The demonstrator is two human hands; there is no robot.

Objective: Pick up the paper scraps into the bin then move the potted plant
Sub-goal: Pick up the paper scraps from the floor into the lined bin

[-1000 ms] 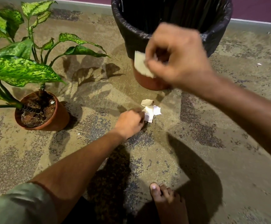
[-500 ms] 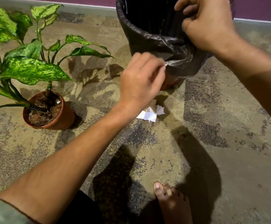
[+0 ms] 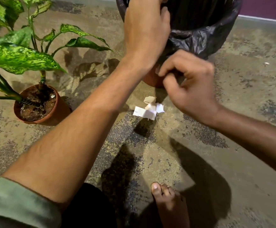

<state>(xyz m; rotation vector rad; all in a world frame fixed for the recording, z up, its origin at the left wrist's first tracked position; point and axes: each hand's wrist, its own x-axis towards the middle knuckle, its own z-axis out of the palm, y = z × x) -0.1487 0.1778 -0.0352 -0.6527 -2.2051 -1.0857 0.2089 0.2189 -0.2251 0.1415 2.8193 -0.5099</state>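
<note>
Several white paper scraps (image 3: 148, 111) lie in a small pile on the floor just in front of the bin (image 3: 216, 35), which is lined with a black bag. My left hand (image 3: 145, 30) is raised over the bin's near rim; its fingertips reach inside and are cut off by the frame's top, so whether it holds a scrap is hidden. My right hand (image 3: 188, 86) hangs lower, in front of the bin and just above and right of the pile, fingers loosely curled with nothing seen in them. The potted plant (image 3: 51, 111), in a brown pot, stands at the left.
The plant's broad speckled leaves (image 3: 18, 58) spread over the left floor. My bare foot (image 3: 168, 204) is at the bottom centre. A tiny white fleck (image 3: 266, 63) lies on the floor at the right. A purple wall runs behind the bin.
My left hand rose from the pile with a scrap to the bin's rim. My right hand took its scrap over the bin, then came down in front of it without one.
</note>
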